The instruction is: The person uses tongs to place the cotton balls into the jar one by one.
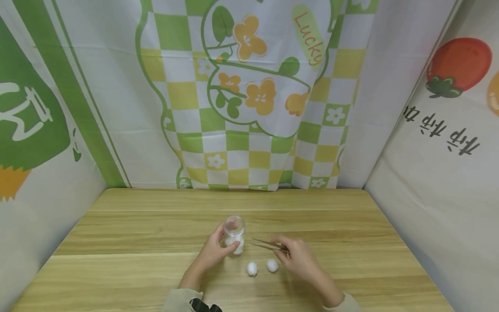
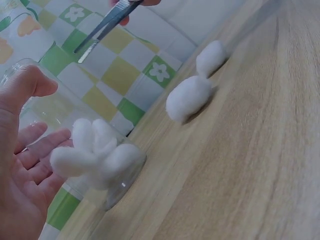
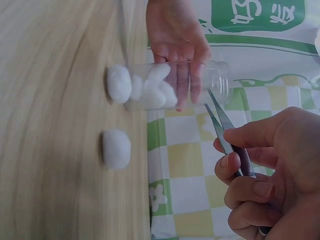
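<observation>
A clear jar (image 1: 234, 229) stands upright on the table, its mouth uncovered. Several white cotton balls (image 2: 102, 155) lie in its lower part. My left hand (image 1: 212, 251) holds the jar from the left, thumb in front and fingers behind. To the right, my right hand (image 1: 299, 256) pinches metal tweezers (image 3: 223, 131). Their tips point left toward the jar, apart from each other with nothing between them. Two cotton balls rest on the table in front of the hands: one cotton ball (image 1: 252, 268) nearer the jar, another cotton ball (image 1: 272, 265) below the tweezers.
The wooden table (image 1: 156, 234) reaches back to a checked green and yellow curtain (image 1: 249, 147). Printed cloth walls (image 1: 429, 164) close in the left and right sides. A black strap (image 1: 200, 304) shows at my left sleeve.
</observation>
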A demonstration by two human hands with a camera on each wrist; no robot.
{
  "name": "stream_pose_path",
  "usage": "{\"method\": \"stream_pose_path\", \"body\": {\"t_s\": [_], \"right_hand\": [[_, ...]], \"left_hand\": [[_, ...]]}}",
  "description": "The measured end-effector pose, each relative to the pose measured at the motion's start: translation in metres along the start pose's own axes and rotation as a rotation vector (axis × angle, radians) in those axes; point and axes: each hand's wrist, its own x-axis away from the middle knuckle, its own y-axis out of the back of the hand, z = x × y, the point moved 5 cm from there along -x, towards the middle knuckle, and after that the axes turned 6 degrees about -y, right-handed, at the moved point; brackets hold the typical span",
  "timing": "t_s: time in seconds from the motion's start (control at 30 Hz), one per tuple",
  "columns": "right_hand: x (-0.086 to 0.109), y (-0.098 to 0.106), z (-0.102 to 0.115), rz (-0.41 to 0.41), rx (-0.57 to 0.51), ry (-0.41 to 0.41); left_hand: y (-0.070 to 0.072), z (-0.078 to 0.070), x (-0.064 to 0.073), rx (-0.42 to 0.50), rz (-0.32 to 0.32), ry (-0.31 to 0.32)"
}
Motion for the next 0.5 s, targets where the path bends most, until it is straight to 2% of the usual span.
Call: {"method": "stream_pose_path", "body": {"t_s": [0.5], "right_hand": [[0.011,-0.001,-0.02,0.074,0.036,-0.036]], "left_hand": [[0.0,0.001,0.0,-0.004,-0.013,0.007]]}}
